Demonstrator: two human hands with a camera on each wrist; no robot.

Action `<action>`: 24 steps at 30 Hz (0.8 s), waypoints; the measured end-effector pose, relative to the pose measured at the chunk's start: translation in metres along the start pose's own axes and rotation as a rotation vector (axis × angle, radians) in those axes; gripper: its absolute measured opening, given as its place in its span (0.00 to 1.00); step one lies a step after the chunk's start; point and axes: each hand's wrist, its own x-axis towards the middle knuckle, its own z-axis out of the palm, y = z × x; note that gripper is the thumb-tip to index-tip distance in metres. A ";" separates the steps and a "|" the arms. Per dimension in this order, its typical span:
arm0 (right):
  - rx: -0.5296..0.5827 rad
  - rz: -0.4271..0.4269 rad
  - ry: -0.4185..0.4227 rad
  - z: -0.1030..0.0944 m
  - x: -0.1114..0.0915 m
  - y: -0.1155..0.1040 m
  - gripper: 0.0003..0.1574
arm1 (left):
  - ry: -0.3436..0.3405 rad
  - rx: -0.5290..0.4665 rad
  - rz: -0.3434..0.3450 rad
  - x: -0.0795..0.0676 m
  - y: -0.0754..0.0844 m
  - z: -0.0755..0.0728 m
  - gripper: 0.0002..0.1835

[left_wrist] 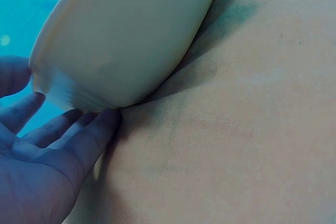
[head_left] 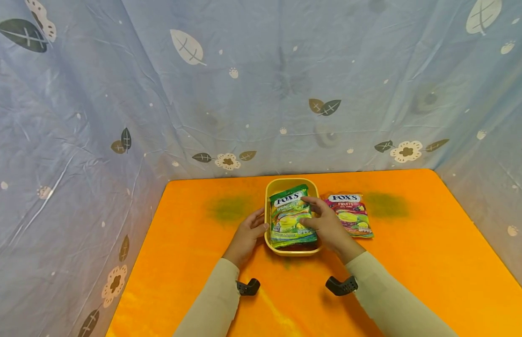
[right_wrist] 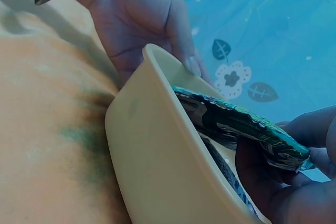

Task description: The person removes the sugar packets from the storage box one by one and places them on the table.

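Note:
A green Fox's Spring Tea candy bag [head_left: 289, 220] lies tilted within a pale yellow plastic basket [head_left: 291, 253]. My right hand [head_left: 328, 227] pinches the bag's right edge, thumb on its printed face and fingers at its side. In the right wrist view the bag [right_wrist: 244, 121] rises at a slant over the rim, another wrapper's edge [right_wrist: 229, 174] showing beneath it. My left hand [head_left: 247, 236] rests at the basket's left side. Seen from the left wrist, its fingers [left_wrist: 89, 137] extend to the outer wall of the basket [left_wrist: 126, 35], with the thumb near the rim.
To the basket's right, a red-purple Fox's Fruits candy bag [head_left: 349, 216] lies flat, partly behind my right hand. An orange cloth [head_left: 193, 262] covers the table. Blue-grey patterned curtains [head_left: 261, 93] stand along the back and both sides.

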 end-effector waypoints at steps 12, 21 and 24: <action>0.042 -0.014 0.018 -0.004 0.001 0.003 0.41 | 0.006 -0.010 -0.002 0.001 -0.001 0.000 0.33; 0.076 -0.040 0.008 -0.007 -0.002 0.000 0.42 | 0.010 -0.014 -0.001 0.000 0.000 0.001 0.33; 0.100 -0.046 0.007 -0.008 -0.003 -0.002 0.42 | 0.011 -0.007 0.004 0.000 0.000 0.001 0.33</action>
